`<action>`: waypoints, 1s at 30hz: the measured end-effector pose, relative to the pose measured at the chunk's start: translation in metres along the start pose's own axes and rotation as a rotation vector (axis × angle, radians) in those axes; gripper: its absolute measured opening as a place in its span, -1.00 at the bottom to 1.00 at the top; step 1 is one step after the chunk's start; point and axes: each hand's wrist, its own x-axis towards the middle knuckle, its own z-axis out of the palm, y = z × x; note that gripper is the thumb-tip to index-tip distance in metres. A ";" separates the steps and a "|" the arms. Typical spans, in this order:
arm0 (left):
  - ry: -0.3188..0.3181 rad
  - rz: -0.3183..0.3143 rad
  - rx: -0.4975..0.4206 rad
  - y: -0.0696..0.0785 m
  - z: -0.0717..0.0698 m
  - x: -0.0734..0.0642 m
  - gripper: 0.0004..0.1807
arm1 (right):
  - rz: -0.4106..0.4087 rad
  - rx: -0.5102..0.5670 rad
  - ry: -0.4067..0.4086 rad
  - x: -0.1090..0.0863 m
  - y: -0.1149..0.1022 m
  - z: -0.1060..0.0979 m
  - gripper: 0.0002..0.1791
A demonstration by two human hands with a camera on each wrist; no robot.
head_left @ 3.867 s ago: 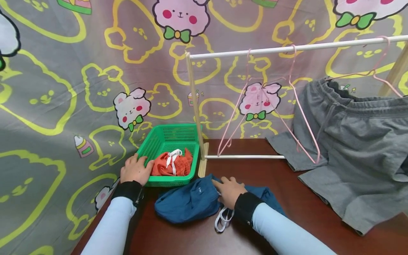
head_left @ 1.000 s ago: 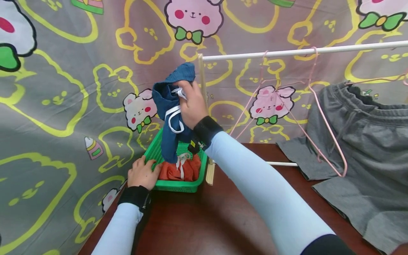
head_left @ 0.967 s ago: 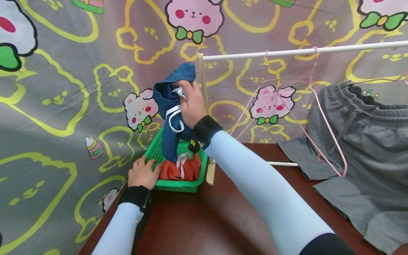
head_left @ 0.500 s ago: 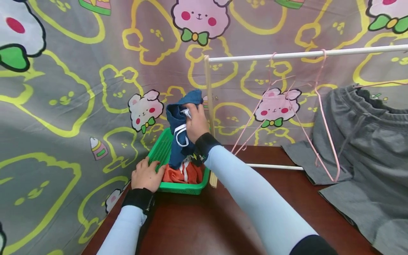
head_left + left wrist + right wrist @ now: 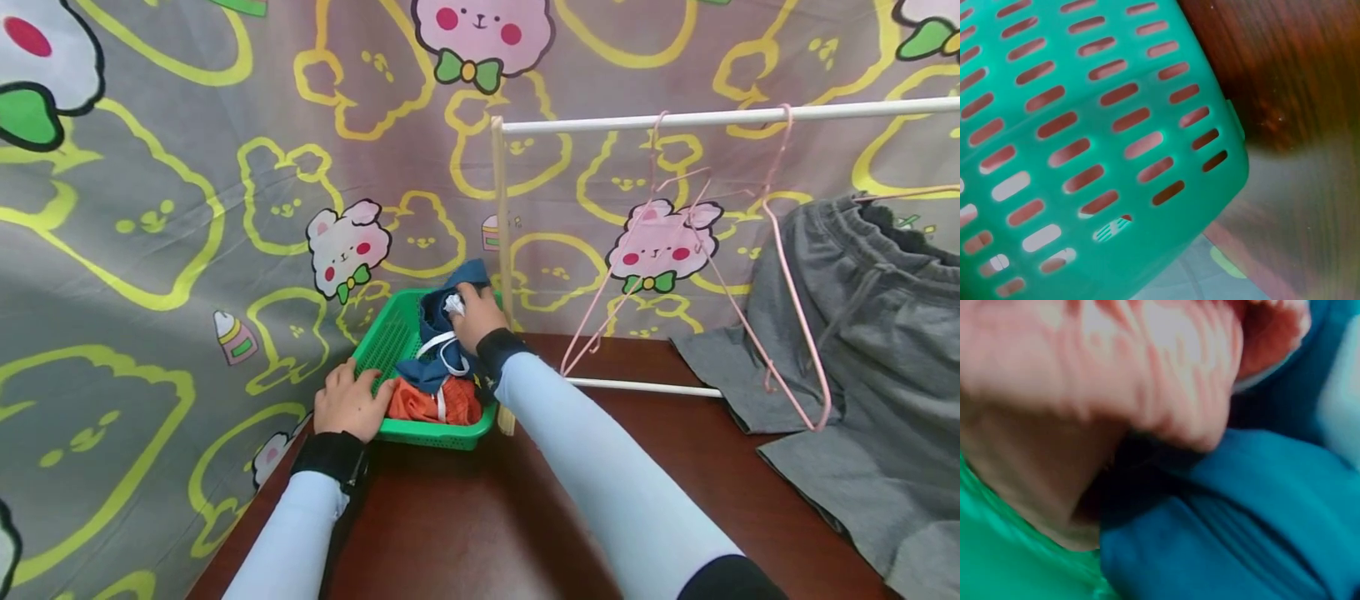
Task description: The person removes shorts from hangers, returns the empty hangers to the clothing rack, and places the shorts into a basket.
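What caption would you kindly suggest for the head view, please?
Right hand gripping a blue garment in a green basket with an orange garment, left hand on the rim.

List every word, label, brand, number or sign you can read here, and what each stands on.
None readable in any view.
Backdrop: cartoon drawings, no legible text.
Blue garment, orange garment, green basket, gray shorts: no legible lettering.

From above, the head view faced forward and down; the wrist views, very close, shared its green plastic basket point(image 5: 435, 435) (left) and blue drawstring garment point(image 5: 426, 373) (right).
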 end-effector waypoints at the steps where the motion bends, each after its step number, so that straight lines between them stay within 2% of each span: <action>1: -0.002 -0.002 0.001 0.000 0.000 0.001 -0.35 | 0.007 -0.014 -0.059 -0.001 0.001 -0.001 -0.39; 5: -0.019 -0.016 0.003 0.002 -0.001 0.003 -0.34 | 0.015 -0.057 -0.246 -0.003 0.004 -0.001 -0.31; 8: -0.033 -0.024 0.000 0.003 -0.002 0.003 -0.34 | 0.016 -0.087 -0.300 0.000 0.009 0.002 -0.31; 15: -0.030 -0.021 -0.007 0.003 -0.003 0.003 -0.33 | 0.013 -0.087 -0.282 0.007 0.018 0.008 -0.37; 23: -0.037 -0.019 -0.009 0.003 -0.001 0.005 -0.32 | -0.010 -0.090 -0.233 -0.001 0.021 0.004 -0.39; 30: -0.036 -0.015 -0.010 0.002 -0.002 0.003 -0.32 | -0.090 -0.087 -0.217 -0.030 0.005 -0.012 -0.41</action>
